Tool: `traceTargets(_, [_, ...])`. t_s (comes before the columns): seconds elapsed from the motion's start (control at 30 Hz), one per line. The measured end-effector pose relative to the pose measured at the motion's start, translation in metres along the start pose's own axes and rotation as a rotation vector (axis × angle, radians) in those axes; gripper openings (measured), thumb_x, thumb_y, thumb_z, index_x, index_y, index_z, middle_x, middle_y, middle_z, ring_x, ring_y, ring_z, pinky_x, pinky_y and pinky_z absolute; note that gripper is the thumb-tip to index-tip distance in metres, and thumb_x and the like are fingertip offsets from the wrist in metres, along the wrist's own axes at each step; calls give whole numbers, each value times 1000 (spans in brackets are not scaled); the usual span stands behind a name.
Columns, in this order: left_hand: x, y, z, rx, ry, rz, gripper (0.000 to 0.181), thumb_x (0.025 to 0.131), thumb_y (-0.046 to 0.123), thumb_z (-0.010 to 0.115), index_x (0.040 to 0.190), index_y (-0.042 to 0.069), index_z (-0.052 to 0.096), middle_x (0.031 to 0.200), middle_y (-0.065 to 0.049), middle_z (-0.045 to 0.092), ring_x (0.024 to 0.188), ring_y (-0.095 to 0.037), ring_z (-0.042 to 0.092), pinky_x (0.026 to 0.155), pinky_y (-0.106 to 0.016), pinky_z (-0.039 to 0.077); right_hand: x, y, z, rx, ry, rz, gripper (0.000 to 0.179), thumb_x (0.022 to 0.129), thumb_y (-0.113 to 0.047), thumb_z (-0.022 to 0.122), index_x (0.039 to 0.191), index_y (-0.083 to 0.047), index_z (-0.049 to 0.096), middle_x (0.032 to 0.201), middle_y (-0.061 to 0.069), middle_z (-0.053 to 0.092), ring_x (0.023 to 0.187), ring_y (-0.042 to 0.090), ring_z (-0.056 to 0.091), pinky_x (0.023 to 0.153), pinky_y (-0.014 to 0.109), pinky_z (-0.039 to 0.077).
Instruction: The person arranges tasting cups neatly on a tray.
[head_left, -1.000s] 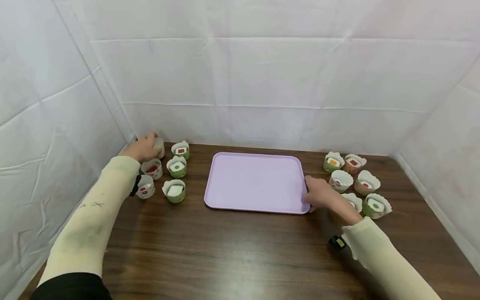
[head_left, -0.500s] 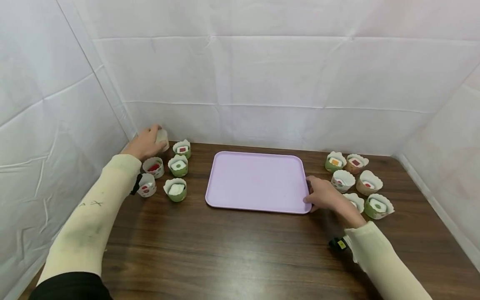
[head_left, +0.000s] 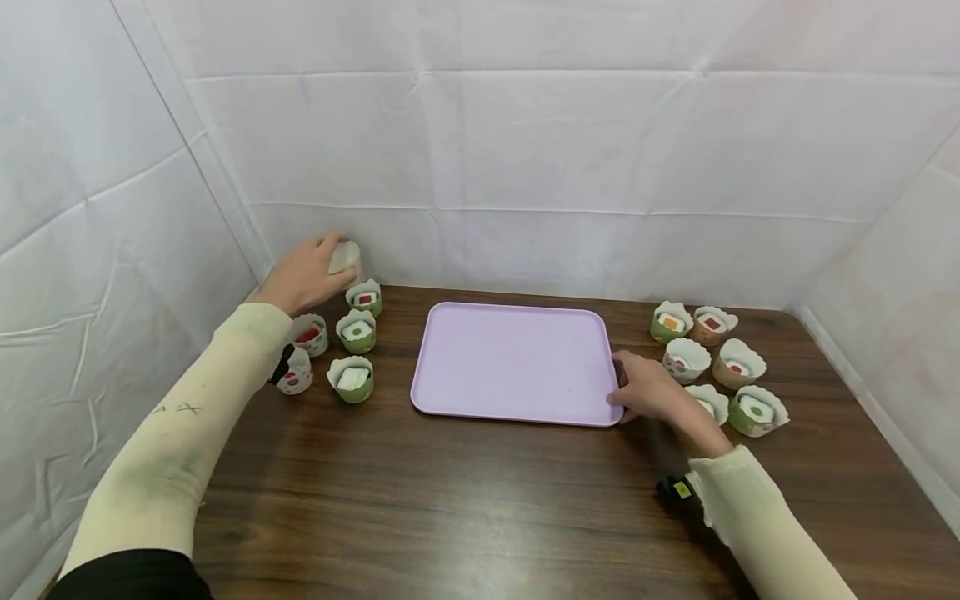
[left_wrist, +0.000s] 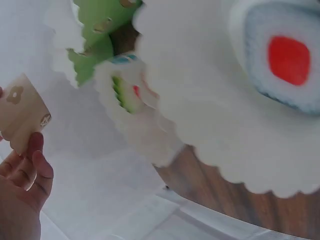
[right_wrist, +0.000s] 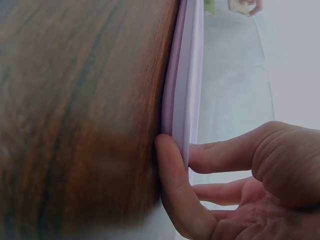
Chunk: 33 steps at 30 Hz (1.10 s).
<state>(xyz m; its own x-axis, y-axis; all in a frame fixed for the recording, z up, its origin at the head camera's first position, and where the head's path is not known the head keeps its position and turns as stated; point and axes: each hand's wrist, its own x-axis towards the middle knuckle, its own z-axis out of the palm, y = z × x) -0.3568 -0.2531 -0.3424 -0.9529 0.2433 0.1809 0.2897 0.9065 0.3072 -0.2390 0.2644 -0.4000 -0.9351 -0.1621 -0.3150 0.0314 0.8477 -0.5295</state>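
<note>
Head: tray (head_left: pixel 517 363) — long axis L-R.

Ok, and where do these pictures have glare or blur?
Head view: soft glare on the table, toward the bottom middle; left wrist: the nearest cup, at upper right, looks soft; right wrist: the table blurs at lower left, while the tray and right hand look clearer.

I see the person's left hand (head_left: pixel 302 273) holding one pale paper cup (head_left: pixel 346 257) raised near the white cloth wall (head_left: pixel 525 142), while the right hand (head_left: pixel 651 390) grips the right edge of the lilac tray (head_left: pixel 516 362), which lies on the wooden table (head_left: pixel 420 500) with paper cups (head_left: pixel 358 341) at both sides.
</note>
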Motion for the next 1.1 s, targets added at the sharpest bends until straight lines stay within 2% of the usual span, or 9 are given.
traceTargets(0.27, [9,22,7,-6,49,66,66,98,43,51,155,12,39,146,-28,50,124,-46,55,98,-63,51,2,2,4,13,14,11,75,95,-6,69,155,11,28,112,30,59,73,20,68,59,30,66])
traceTargets(0.43, [12,37,14,-28,49,108,64,98,43,53,153,13,41,148,-24,52,128,-44,55,101,-63,50,2,2,6,13,19,5,75,95,-6,69,155,11,28,111,30,60,70,19,68,59,30,65])
traceTargets(0.9, [19,75,35,-10,-84,194,66,100,45,56,154,12,39,152,-22,49,130,-43,57,105,-61,52,-2,0,6,26,29,-2,75,94,-5,69,155,11,29,108,29,60,71,20,68,59,32,66])
traceTargets(1.1, [20,91,44,-15,-150,231,67,100,45,57,155,10,40,155,-22,48,136,-43,53,113,-61,48,-4,-1,6,33,27,0,76,94,-5,70,155,11,29,108,28,59,72,21,68,60,31,66])
